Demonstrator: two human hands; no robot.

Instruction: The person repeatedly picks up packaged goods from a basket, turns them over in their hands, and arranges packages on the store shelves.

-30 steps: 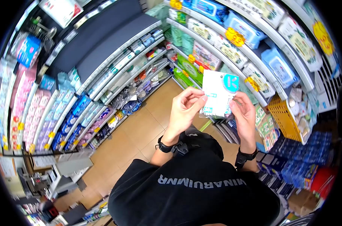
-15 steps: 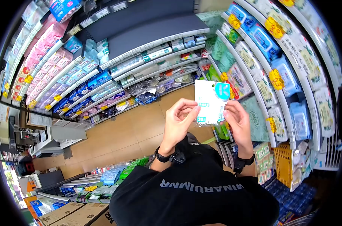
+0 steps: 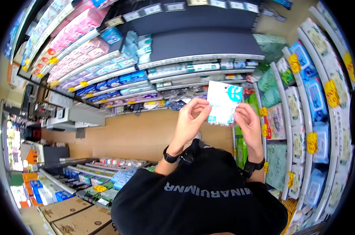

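A small flat packet (image 3: 221, 100), white with a teal round logo and a "30" printed low on its left, is held up in front of my chest. My left hand (image 3: 192, 118) pinches its left edge between thumb and bent fingers. At the lower right edge, my right hand (image 3: 249, 126) grips it the same way. The printed side faces me, and its smaller text is too blurred to read. Dark bands are on both wrists.
Shelves of pink packages (image 3: 81, 25) rise on the left. A dark shelf board (image 3: 203, 45) spans the back. Blue wipe packs (image 3: 314, 98) line the right. Cardboard boxes (image 3: 73, 219) stand at lower left, and tiled floor (image 3: 146, 135) runs between the shelves.
My view has turned to the right, so the shelves sit differently in the frame. Both hands still hold the packet, which appears slightly farther right and more tilted.
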